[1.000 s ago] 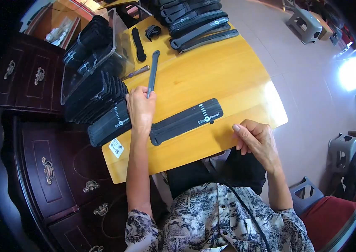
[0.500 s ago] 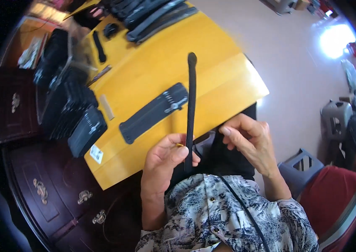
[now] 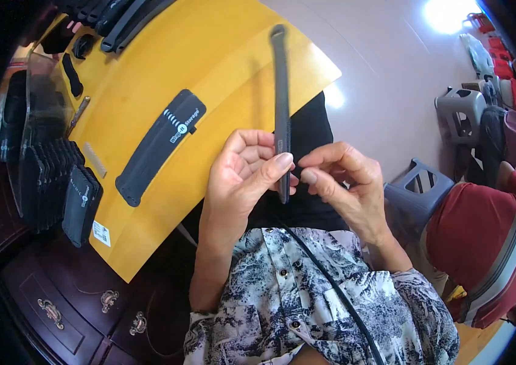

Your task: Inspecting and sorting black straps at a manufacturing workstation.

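Upright in front of me stands a narrow black strap (image 3: 280, 91), rounded at its top end. My left hand (image 3: 233, 179) is closed on its lower part, with the thumb lying across it. Just right of the strap, my right hand (image 3: 352, 191) has its thumb and forefinger drawn together beside the left fingertips. Something small and dark may be between them, but I cannot make it out. On the yellow table (image 3: 227, 55), left of the strap, lies a flat black strap-shaped piece (image 3: 160, 149) with white printing.
Stacks of similar black pieces (image 3: 48, 185) stand at the table's left edge, beside a white label (image 3: 101, 233). More black straps (image 3: 127, 24) lie at the far side. A pen-like stick (image 3: 80, 111) rests near the left. Grey stools (image 3: 419, 185) and a red-covered seat (image 3: 480, 243) are at right.
My right hand has come in left to the strap. My left hand has risen slightly with the strap. The view has shifted, so the table appears further left.
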A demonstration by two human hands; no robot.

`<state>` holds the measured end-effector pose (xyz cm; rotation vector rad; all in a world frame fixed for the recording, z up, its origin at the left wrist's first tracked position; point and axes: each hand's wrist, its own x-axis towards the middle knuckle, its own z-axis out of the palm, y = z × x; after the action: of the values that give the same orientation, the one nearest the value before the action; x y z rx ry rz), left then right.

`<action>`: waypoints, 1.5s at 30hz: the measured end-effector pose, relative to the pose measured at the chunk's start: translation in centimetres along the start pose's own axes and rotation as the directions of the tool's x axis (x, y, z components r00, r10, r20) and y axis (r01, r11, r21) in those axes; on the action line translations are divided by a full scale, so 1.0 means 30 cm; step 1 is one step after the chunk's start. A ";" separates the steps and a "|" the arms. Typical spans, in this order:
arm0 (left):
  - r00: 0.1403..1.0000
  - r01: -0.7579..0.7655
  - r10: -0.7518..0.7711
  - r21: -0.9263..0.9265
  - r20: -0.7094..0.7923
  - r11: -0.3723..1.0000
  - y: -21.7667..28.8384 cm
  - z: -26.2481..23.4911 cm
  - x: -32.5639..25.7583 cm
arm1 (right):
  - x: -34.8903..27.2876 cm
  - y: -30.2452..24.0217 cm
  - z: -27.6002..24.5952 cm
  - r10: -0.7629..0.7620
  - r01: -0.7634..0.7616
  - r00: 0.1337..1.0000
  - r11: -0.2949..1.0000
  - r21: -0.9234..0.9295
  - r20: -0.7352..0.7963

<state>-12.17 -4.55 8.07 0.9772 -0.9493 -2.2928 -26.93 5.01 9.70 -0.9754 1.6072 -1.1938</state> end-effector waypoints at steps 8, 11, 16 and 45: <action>1.000 0.013 -0.012 0.061 -0.022 0.998 -0.005 0.004 0.009 | 0.019 0.025 0.001 0.119 -0.119 0.989 0.993 0.003 -0.092; 0.999 0.033 -0.032 0.061 -0.019 0.998 -0.012 0.012 0.014 | 0.054 0.051 0.009 0.143 -0.134 0.980 0.988 0.074 -0.140; 0.999 0.039 -0.042 0.173 0.014 0.984 -0.041 0.017 0.006 | 0.107 0.073 0.008 0.190 -0.187 0.982 0.968 0.167 -0.005; 0.990 -0.019 0.034 0.106 -0.139 0.994 -0.088 -0.028 -0.006 | 0.044 0.053 0.014 0.007 -0.014 0.998 0.991 -0.136 -0.057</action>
<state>-11.81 -3.07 5.74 1.1463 -1.0240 -2.1388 -27.08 4.02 7.84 -1.0260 1.7551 -1.1248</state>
